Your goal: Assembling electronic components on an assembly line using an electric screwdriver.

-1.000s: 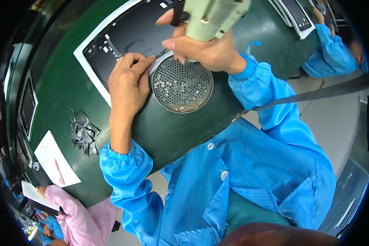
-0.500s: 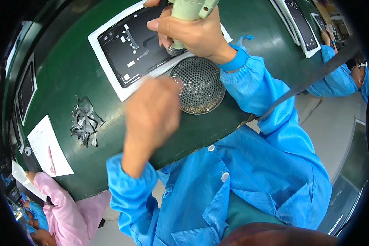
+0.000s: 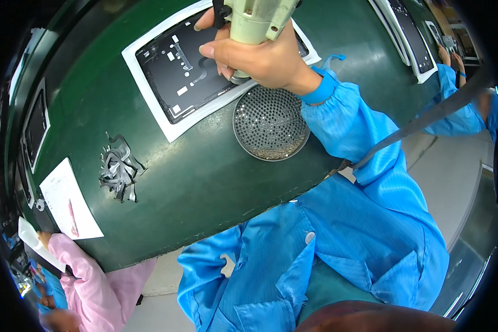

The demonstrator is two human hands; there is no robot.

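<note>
Pale green plastic shows above the right hand (image 3: pixel 271 61), whose fingers wrap around the driver (image 3: pixel 254 26); its lower end is over the near edge of the black panel (image 3: pixel 156 72). The left hand is out of sight, so its state cannot be told; only its sleeve (image 3: pixel 202 271) shows, below the bench (image 3: pixel 188 185). The panel lies on a white sheet (image 3: pixel 145 94), with the round dish (image 3: pixel 266 113) just beside it, small screws (image 3: pixel 276 150) gathered along the dish's near side.

Work on this panel looks partway along: white pieces (image 3: pixel 182 91) and one ribbon cable (image 3: pixel 205 71) are on its face, while the dish holds plenty of screws and a cable pile (image 3: pixel 119 170) lies loose to the left. Whether any screw is seated at the driver's end cannot be told.
</note>
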